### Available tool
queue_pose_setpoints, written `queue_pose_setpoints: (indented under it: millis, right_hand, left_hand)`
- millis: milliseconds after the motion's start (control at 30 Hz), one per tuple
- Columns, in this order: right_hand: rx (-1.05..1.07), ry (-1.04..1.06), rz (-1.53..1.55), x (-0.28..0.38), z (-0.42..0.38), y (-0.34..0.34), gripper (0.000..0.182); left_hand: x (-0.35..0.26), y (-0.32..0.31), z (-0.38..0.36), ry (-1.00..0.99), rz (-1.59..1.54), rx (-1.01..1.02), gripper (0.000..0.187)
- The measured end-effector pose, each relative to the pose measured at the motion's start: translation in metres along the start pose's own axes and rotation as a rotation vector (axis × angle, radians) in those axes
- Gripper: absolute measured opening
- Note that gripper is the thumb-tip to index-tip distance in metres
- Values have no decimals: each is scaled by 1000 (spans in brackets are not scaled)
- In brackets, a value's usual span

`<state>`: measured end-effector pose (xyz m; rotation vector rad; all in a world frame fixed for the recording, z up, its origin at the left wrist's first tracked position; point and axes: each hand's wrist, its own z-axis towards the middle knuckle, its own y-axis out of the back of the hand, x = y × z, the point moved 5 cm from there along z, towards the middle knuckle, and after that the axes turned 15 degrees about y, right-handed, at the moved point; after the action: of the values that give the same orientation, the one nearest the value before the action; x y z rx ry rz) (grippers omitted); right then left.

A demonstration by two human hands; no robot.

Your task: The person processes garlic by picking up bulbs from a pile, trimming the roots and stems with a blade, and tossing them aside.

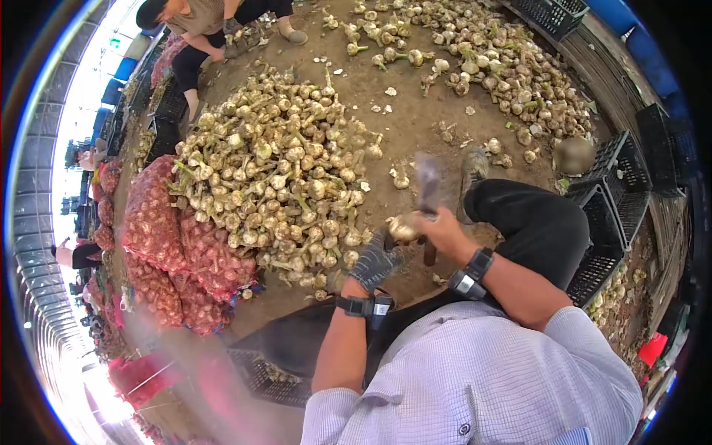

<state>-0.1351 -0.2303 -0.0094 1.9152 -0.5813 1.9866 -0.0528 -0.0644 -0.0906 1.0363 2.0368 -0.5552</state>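
Left hand (pixel 377 262): gloved, fingers were closed on a garlic bulb (pixel 403 228) | Right hand (pixel 445 232): gripped an upright tool (pixel 429 194), upper end blurred | Bulb: sat between both hands, right of the garlic heap (pixel 278 163) | Left: red mesh sacks (pixel 153 215) lay beside the heap | Right: black crates (pixel 630 182) stood near the bent leg (pixel 530 222)
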Motion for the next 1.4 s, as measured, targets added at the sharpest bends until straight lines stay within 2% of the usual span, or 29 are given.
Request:
queue_pose_setpoints:
  millis: [33,67,100,133,167,300,400,467,567,633,700,767,833,933,1000,1067,1133,1167,1200,1267,1300,1367,1400]
  right_hand:
    - [176,-105,-145,-17,-3,-3,35]
    - [170,-55,-151,-2,-5,-4,34]
    - [164,-3,-157,21,-4,-9,33]
    - [160,49,-161,35,-4,-12,32]
    - [146,239,-252,43,-5,-9,25]
    - [246,366,-446,52,-16,2,21]
    - [367,446,-526,67,-28,3,23]
    - [426,508,-546,72,-33,-1,25]
    - [472,487,-607,75,-36,-2,25]
    - [471,464,-639,75,-37,-2,27]
    - [468,447,-663,74,-39,-1,27]
    - [465,440,-679,71,-39,2,28]
    - [452,438,-679,58,-39,2,28]
    - [419,447,-680,53,-38,3,29]
    - [404,463,-673,52,-37,2,30]
    - [397,492,-658,49,-35,2,31]
    - [381,497,-660,46,-33,4,32]
    - [376,499,-660,44,-34,3,33]
    - [401,467,-679,39,-33,1,31]
    - [447,404,-718,23,-28,-5,28]
    - [480,225,-830,-8,-24,9,27]
    - [532,-149,-1022,-74,-13,52,27]
    - [478,16,-1055,-55,-11,48,31]
  left_hand:
    - [-41,-10,-25,30,79,-84,48]
    - [-73,-16,-48,61,158,-168,49]
    - [-77,-24,-55,199,-86,-41,46]
    - [-76,-25,-57,161,-110,-46,46]
    - [-71,-24,-58,123,-131,-52,45]
    - [-63,-24,-64,-72,-183,-211,33]
    - [-66,-21,-69,-32,133,-171,47]
    - [-51,-17,-66,-26,243,-203,46]
    - [-48,-19,-70,-7,243,-192,43]
    - [-50,-19,-75,-70,324,-189,42]
    - [-48,-18,-79,-219,541,-204,41]
    - [-35,-11,-74,-156,399,-158,41]
    - [-40,-11,-78,-158,427,-126,39]
    - [-70,-20,-92,-366,734,-149,32]
    - [-94,-31,-101,-629,952,-231,22]
    - [-81,-23,-90,-442,724,-230,22]
    - [-80,-23,-89,-448,773,-259,24]
    - [-82,-24,-94,-547,934,-293,26]
    - [-86,-28,-97,-651,1092,-326,28]
    - [-86,-25,-104,-667,1228,-350,32]
    - [-82,-24,-112,-670,1296,-362,34]
    - [-41,-4,-119,-329,366,-128,33]
    - [-45,-3,-127,-306,310,-155,34]
